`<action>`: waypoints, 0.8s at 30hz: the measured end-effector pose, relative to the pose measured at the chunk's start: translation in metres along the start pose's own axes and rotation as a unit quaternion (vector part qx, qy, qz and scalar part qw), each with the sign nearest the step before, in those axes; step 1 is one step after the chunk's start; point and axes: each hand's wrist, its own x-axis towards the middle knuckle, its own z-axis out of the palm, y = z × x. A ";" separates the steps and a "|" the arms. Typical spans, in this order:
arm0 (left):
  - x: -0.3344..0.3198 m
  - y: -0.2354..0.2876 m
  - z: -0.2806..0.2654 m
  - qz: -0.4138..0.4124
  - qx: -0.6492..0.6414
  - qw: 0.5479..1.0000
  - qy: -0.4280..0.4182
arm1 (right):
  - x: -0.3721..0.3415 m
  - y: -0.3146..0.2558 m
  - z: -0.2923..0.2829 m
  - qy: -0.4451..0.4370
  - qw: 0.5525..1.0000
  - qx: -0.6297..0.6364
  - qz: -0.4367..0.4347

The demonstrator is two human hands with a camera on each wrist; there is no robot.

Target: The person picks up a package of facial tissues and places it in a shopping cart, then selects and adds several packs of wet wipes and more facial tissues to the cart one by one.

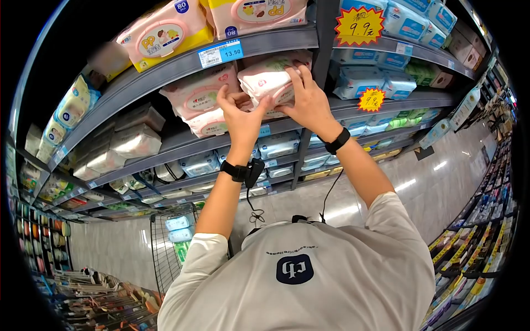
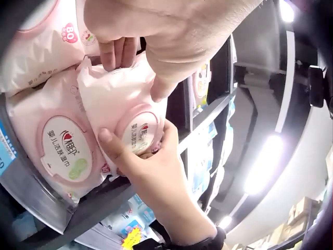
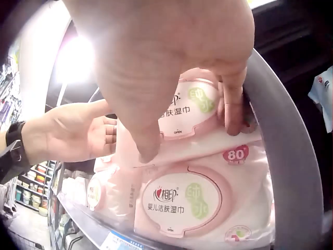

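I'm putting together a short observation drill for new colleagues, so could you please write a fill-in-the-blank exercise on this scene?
1. The right hand holds a pack whose wrapper is mainly ____ in colour.
2. The large blue-and-white price tag above that pack reads ____.
3. The larger yellow starburst sign shows the price ____.
4. In the head view, the wire cart is to the ____ of the shirt.

Missing words: pink; 13.50; 9.9; left.

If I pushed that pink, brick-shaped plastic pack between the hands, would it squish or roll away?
The pink plastic pack would probably squish, because its wrapping is creased. It likely wouldn't roll, being flat and blocky. Its pink-rimmed oval lid might feel stiffer, since it looks smooth.
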 end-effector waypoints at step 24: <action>-0.137 0.047 -0.067 0.307 0.201 0.919 0.145 | -0.037 -0.037 0.017 0.103 0.878 0.297 -0.360</action>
